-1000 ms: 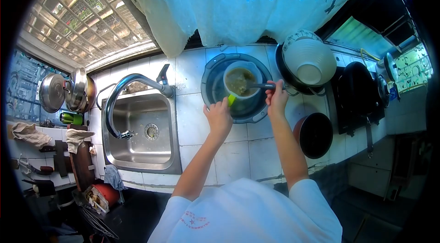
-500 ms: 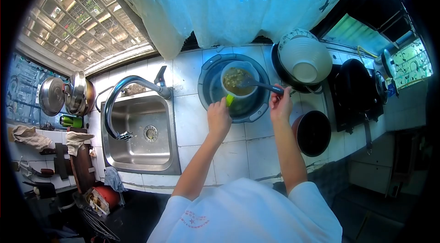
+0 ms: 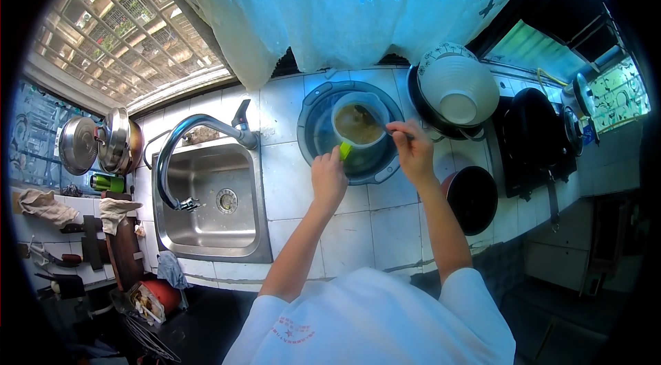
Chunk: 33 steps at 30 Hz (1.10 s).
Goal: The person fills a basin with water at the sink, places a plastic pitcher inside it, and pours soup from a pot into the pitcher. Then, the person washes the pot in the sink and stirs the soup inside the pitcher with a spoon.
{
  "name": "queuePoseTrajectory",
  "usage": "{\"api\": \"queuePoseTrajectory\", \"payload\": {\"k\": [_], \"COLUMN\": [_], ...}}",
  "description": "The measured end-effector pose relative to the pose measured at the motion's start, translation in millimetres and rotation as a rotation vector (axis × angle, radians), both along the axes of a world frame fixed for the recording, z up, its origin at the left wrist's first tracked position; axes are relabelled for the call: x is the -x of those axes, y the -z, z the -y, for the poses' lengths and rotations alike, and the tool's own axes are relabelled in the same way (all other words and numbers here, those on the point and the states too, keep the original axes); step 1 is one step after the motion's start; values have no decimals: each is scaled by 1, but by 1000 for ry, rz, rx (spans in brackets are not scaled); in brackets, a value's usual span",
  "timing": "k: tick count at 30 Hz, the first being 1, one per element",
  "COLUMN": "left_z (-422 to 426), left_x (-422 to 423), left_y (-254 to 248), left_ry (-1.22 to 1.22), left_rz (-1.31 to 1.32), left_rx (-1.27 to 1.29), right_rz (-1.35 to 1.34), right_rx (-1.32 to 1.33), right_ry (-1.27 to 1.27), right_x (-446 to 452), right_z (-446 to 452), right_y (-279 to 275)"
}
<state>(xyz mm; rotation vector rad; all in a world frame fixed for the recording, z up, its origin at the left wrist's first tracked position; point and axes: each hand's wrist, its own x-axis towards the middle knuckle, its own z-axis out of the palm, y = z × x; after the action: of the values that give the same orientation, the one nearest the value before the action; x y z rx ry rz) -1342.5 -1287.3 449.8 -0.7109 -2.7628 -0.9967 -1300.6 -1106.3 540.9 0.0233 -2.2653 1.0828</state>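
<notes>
A white pot (image 3: 339, 117) with a green handle (image 3: 345, 151) stands inside a grey-blue basin (image 3: 313, 148) on the tiled counter. Brownish liquid with lumps lies in the pot. My left hand (image 3: 328, 174) is closed around the green handle at the pot's near side. In my right hand (image 3: 414, 150), at the basin's right edge, is the handle of a dark spoon (image 3: 375, 119). The spoon's head is in the liquid and is partly hidden by it.
To the left are a steel sink (image 3: 210, 227) and its curved faucet (image 3: 180, 138). Stacked bowls (image 3: 460, 86) sit in a black pan at the right. Nearer stands a dark red pot (image 3: 472, 200), with a stove (image 3: 506, 158) beyond it. A curtain (image 3: 358, 14) hangs behind.
The spoon has moved within the pot, and its head has sunk lower in the liquid. My right hand has shifted left, closer to the pot. My left hand has stayed at the handle.
</notes>
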Motion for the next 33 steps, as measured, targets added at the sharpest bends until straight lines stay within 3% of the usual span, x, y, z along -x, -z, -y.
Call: {"api": "queuePoseTrajectory", "payload": {"k": [1,3,13,16,18,19,21,25,27,33], "left_z": [0,-1,-3,-4,-5,-4,-4,-4,-4,-2], "left_x": [0,0,2,2,1,1,1,1,1,0], "left_y": [0,-1,0,0,0,0,0,1,1,0], "left_ry": [-2,-3,-13,-24,-25,-28,-27,-24,-22,-16], "left_rz": [-3,-3,-58,-48,-54,-60,-63,-74,-74,-65], "left_rx": [0,2,43,49,50,53,51,31,30,35], "right_rz": [1,-12,215,154,361,359,404,293,229,156], "right_rx": [1,-241,-13,160,512,512,906,1135,1372,1535], "right_ry": [-1,-2,-35,-31,70,69,135,272,333,309], "right_x": [3,10,51,56,57,56,47,31,22,2], "right_z": [3,11,6,4,4,4,4,-8,-15,-22], "right_y": [-3,-5,44,58,63,60,53,50,55,56]}}
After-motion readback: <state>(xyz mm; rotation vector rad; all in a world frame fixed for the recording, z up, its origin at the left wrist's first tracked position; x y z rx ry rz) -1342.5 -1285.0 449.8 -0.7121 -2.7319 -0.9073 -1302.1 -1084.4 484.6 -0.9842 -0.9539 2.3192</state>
